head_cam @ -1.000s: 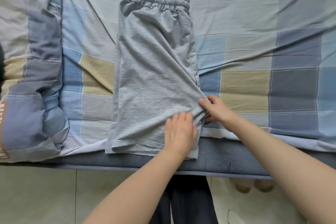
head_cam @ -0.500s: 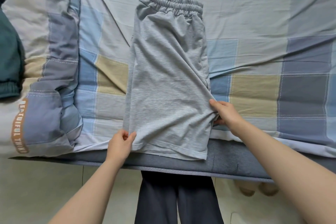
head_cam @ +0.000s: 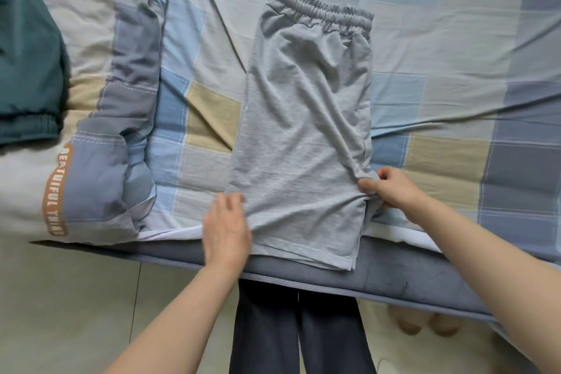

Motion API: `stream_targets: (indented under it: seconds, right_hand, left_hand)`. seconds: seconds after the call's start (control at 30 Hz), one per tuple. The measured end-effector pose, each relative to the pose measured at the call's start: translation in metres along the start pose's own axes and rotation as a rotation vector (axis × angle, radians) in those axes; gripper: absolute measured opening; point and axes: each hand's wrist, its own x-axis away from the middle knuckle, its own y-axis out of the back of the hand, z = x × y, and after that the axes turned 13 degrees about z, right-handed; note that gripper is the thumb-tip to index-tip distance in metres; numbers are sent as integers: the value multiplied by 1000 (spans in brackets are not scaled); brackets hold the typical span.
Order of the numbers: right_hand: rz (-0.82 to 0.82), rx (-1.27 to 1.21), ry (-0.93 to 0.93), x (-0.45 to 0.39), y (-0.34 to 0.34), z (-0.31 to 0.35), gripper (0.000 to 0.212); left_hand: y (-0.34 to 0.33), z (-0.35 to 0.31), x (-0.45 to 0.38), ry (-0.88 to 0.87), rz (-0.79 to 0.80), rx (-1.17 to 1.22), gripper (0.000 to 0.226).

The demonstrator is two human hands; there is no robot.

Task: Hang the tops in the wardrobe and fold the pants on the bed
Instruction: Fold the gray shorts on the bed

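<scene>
Grey shorts (head_cam: 306, 130) are lying folded lengthwise on the bed (head_cam: 455, 39), waistband far, hems overhanging the near edge. Left hand (head_cam: 226, 231) is resting flat, fingers straight, along the left hem side; right hand (head_cam: 391, 188) is pinching the right edge at the crotch. Fabric looks light, limp, wrinkle-prone; probably best taken at hem corners for folding toward the waistband.

This was a home bedroom. A bed with a grey upholstered edge (head_cam: 394, 276) carried a checked sheet in blue, grey and beige (head_cam: 455, 39). Left of that sheet lay a matching padded quilt (head_cam: 100, 100) with an orange printed band. Below the bed edge ran pale tiled floor (head_cam: 60, 313).
</scene>
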Motion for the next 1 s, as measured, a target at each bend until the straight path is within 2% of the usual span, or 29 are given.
stream_targets:
  seconds: [0.07,0.13,0.2,0.23,0.3,0.43,0.5,0.6,0.7,0.73,0.77,0.83,0.9,0.93,1.0]
  right_hand:
    - [-36,0,22,5,-7,7,26]
    - [-50,-3,24,11,-14,11,26]
    - [-67,-24,29,15,-21,16,22]
    - [-77,-33,39,17,-23,18,21]
    - [-100,-23,79,19,-31,25,21]
    - [-94,34,158,18,-57,40,24]
    - [-44,-35,182,14,-72,47,27]
    - [-8,-177,176,3,-88,57,25]
    - [-7,-283,225,-9,-95,57,10]
    - [-10,-158,329,-9,-95,52,7]
    - [8,57,473,-9,-93,46,14]
    - [87,628,757,-3,-84,29,30]
    - [129,1145,970,3,-69,12,43]
    - [91,1348,1067,4,-60,3,47]
    - [21,1597,1123,8,-49,-10,49]
  left_hand:
    - [-7,-33,6,-311,68,-4,24]
    - [-24,-67,16,-457,275,-98,25]
    - [-44,-89,22,-400,535,-192,49]
    - [-52,-97,22,-353,613,-206,57]
    - [-62,-103,19,-299,650,-185,60]
    - [-65,-96,14,-346,691,-96,56]
    - [-58,-83,13,-362,750,-2,59]
    - [-48,-63,16,-293,806,115,54]
    - [-36,-44,18,-317,825,101,42]
    - [-31,-34,17,-365,815,61,39]
    - [-26,-22,15,-434,785,1,35]
    - [-10,6,7,-610,678,-136,27]
    - [12,37,-6,-779,515,-279,26]
    - [22,53,-14,-850,404,-372,27]
    - [39,84,-32,-944,204,-556,38]
